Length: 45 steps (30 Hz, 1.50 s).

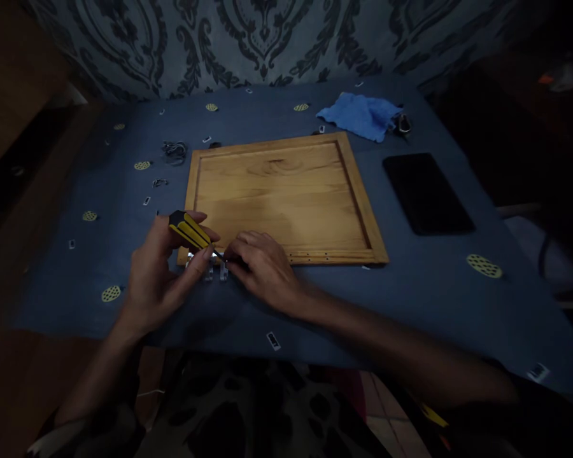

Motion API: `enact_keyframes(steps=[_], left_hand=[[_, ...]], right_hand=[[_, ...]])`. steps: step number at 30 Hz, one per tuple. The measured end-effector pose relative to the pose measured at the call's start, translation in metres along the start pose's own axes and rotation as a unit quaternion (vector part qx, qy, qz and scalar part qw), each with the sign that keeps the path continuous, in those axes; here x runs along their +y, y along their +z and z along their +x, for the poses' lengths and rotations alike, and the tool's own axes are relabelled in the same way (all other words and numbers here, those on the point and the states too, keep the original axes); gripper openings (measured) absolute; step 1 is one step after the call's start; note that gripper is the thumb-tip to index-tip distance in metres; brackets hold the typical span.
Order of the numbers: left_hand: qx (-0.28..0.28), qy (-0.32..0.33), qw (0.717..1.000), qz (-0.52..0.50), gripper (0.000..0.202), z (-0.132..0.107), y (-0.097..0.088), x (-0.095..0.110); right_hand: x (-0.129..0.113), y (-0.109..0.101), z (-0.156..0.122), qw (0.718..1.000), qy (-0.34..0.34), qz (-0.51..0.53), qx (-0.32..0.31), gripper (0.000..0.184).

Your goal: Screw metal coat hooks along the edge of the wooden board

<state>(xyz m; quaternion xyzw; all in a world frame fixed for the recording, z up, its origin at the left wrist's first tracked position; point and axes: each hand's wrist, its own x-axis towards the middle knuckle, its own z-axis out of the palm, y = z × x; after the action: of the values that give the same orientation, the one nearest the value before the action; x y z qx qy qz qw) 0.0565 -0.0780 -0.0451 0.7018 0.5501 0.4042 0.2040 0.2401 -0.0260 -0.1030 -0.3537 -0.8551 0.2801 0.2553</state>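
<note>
My left hand (160, 270) is closed around a yellow and black screwdriver (191, 230), tilted so its shaft points down and right. At the near left edge of a framed wooden panel (277, 197) there are shiny metal hinges (217, 270), and the screwdriver's tip reaches them. My right hand (262, 267) rests on the panel's near edge beside the tip, its fingers pressed together. What those fingertips hold, if anything, is hidden. Several small dark holes (310, 259) show along the panel's near rail, right of my right hand.
A patterned blue cloth (248, 318) covers the table. Beyond the panel's right corner lies a crumpled blue rag (360, 116) with a dark metal item (403, 124) beside it. A black flat tablet-like object (428, 193) lies on the right. Left of the panel is a coiled cable (174, 151).
</note>
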Motion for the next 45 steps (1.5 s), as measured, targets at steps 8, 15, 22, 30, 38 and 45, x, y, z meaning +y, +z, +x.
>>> enact_keyframes(steps=[8, 15, 22, 30, 38, 45], left_hand=[[-0.047, 0.051, 0.998, 0.011, 0.034, 0.007, -0.002, -0.004], [-0.040, 0.069, 0.996, 0.037, 0.024, 0.014, -0.003, 0.003], [-0.034, 0.077, 0.995, 0.056, 0.022, 0.017, -0.004, 0.004], [-0.045, 0.014, 0.999, -0.006, 0.041, 0.016, -0.007, -0.001], [0.045, 0.047, 0.997, -0.044, 0.064, 0.016, 0.001, 0.005], [0.053, 0.065, 0.996, 0.040, 0.052, 0.011, -0.003, 0.004]], right_hand=[[0.000, 0.001, 0.000, 1.000, -0.001, 0.004, 0.000, 0.004], [0.000, 0.000, 0.000, 1.000, -0.002, 0.008, 0.004, 0.006], [0.001, 0.000, 0.000, 1.000, -0.005, 0.017, 0.003, 0.005], [0.002, -0.002, 0.000, 1.000, -0.006, 0.027, -0.002, 0.006], [0.001, -0.001, -0.001, 1.000, 0.001, 0.031, 0.004, 0.009], [0.002, -0.001, 0.000, 1.000, -0.001, 0.026, 0.005, 0.007]])
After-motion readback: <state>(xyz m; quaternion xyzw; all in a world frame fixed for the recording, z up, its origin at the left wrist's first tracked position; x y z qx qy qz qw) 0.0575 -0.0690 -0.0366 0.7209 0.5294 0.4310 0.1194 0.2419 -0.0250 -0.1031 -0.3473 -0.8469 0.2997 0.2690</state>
